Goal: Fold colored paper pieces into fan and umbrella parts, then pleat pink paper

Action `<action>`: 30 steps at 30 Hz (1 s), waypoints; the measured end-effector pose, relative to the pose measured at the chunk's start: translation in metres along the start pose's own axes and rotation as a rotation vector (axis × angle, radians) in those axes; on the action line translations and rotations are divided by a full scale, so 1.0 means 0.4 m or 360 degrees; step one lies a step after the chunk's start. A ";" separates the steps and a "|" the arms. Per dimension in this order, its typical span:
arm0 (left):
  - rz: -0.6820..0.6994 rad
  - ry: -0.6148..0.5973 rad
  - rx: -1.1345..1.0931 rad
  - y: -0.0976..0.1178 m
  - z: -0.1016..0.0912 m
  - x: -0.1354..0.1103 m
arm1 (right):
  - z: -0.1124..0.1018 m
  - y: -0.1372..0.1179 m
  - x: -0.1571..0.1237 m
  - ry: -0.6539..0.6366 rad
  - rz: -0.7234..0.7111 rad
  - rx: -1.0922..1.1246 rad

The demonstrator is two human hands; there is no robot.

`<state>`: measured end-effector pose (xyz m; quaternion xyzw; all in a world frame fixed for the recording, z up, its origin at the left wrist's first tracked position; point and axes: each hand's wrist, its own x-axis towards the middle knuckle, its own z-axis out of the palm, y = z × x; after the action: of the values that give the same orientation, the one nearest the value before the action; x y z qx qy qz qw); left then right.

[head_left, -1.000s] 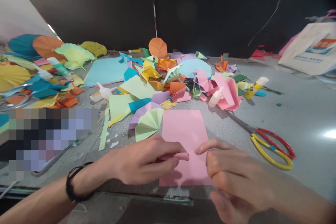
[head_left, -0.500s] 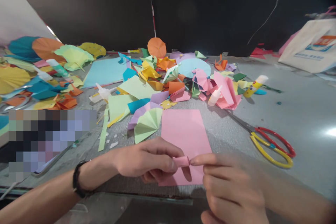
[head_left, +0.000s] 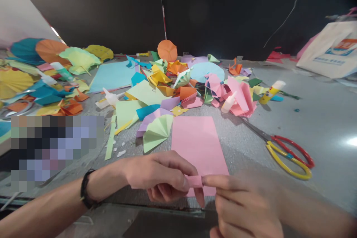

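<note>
The left hand (head_left: pixel 156 174) and right hand (head_left: pixel 242 204) are together, their fingertips pinching a small curled strip of pink paper (head_left: pixel 194 181) between them. It sits just above a flat, matte pink sheet (head_left: pixel 199 145) on the rough grey table (head_left: pixel 320 119). A pleated pale-green paper fan (head_left: pixel 157 132) lies beside the sheet, and red-and-yellow-handled scissors (head_left: pixel 290 156) rest to the right. Farther off spreads a heap of creased, folded coloured paper (head_left: pixel 178 81).

Paper-craft workshop, grey worktable (head_left: pixel 320 119), heaped folded paper (head_left: pixel 178 81), scissors (head_left: pixel 290 156), glue bottle (head_left: pixel 228 102)
</note>
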<state>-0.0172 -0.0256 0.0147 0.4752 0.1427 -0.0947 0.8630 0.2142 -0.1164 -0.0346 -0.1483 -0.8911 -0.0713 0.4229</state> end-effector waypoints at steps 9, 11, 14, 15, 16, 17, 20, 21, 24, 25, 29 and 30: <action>-0.0011 0.0041 0.0237 0.010 0.002 -0.004 | -0.017 0.025 0.042 -0.0286 -0.0501 -0.0311; 0.0050 0.0134 0.0401 0.015 0.009 -0.007 | -0.024 0.018 0.051 -0.0275 -0.0443 -0.0274; 0.0242 0.0328 0.0766 0.024 0.023 -0.010 | -0.038 0.007 0.066 -0.0352 -0.0230 -0.0224; 0.0312 0.0399 0.0918 0.026 0.027 -0.009 | -0.043 0.006 0.072 -0.0393 -0.0157 -0.0213; 0.0376 0.0473 0.1070 0.029 0.031 -0.009 | -0.048 0.006 0.078 -0.0428 -0.0094 -0.0210; 0.0422 0.0548 0.1218 0.030 0.035 -0.008 | -0.051 0.007 0.083 -0.0434 -0.0060 -0.0206; 0.0438 0.0708 0.1553 0.031 0.041 -0.004 | -0.053 0.015 0.093 -0.0420 0.0011 -0.0201; 0.0419 0.0743 0.1628 0.031 0.041 -0.004 | -0.053 0.018 0.094 -0.0399 0.0028 -0.0187; 0.0372 0.0798 0.1779 0.025 0.042 -0.003 | -0.050 0.022 0.095 -0.0346 0.0075 -0.0123; 0.0374 0.0809 0.1824 0.023 0.041 -0.002 | -0.050 0.022 0.096 -0.0331 0.0104 -0.0097; 0.0507 0.0870 0.2144 0.004 0.030 0.003 | -0.053 0.017 0.104 -0.0366 0.0311 -0.0009; 0.0544 0.0895 0.2273 -0.002 0.025 0.006 | -0.055 0.016 0.107 -0.0375 0.0374 0.0032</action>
<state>-0.0134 -0.0346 0.0184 0.9364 0.1852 0.0945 0.2827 0.2065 -0.1073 0.0124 -0.2544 -0.9118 0.0055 0.3223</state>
